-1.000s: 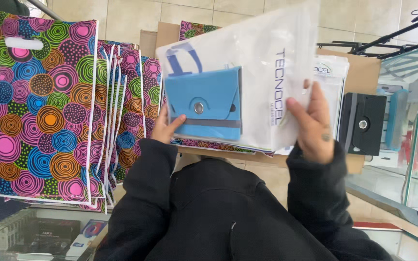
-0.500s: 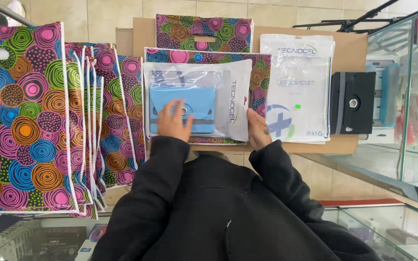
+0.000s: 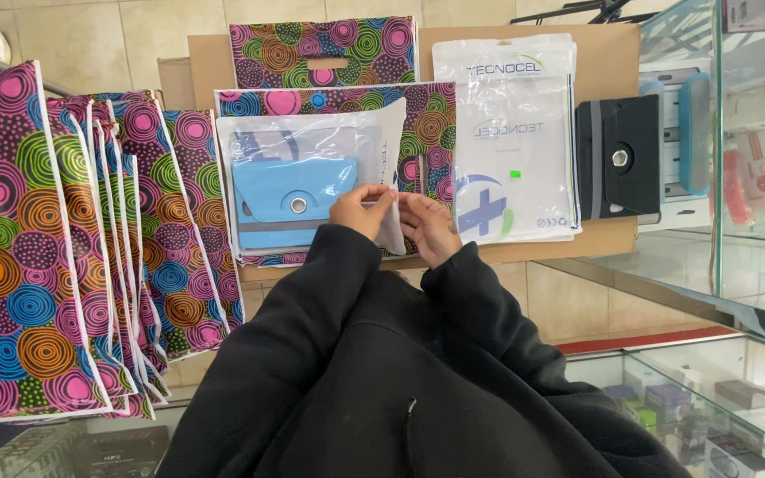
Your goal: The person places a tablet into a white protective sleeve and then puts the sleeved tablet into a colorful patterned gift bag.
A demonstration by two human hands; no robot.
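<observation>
On the tabletop, as I see it from the head camera:

Tabletop (image 3: 524, 252): brown cardboard-coloured surface carrying all the goods, with a glass case at its right.

Clear bag (image 3: 312, 181): transparent plastic sleeve lying flat on a patterned bag, its right edge at my hands.

Blue case (image 3: 289, 199): light blue folding cover with a round metal snap, lying inside the clear bag, toward its left and lower part.

Left hand (image 3: 362, 210): fingers pinched on the right-hand flap of the clear bag; black sleeve runs down from the wrist.

Right hand (image 3: 428, 228): fingers curled and gripping the same flap from the other side, touching or almost touching the left hand; I cannot tell which.

Flap (image 3: 390, 232): white corner of the clear bag, held between both hands and hanging below them.

Patterned bag (image 3: 427, 133): flat bag with pink, green and blue circles, directly under the clear bag.

Second patterned bag (image 3: 325, 53): same print, with a cut handle slot, lying farther back.

Stack of patterned bags (image 3: 55, 248): many of the same print, fanned out at the left, overhanging the edge.

White packet (image 3: 511, 142): sealed white and clear pouch just to the right of the hands.

Black case (image 3: 617, 159): dark folding cover with a round snap, right of the white packet.
</observation>
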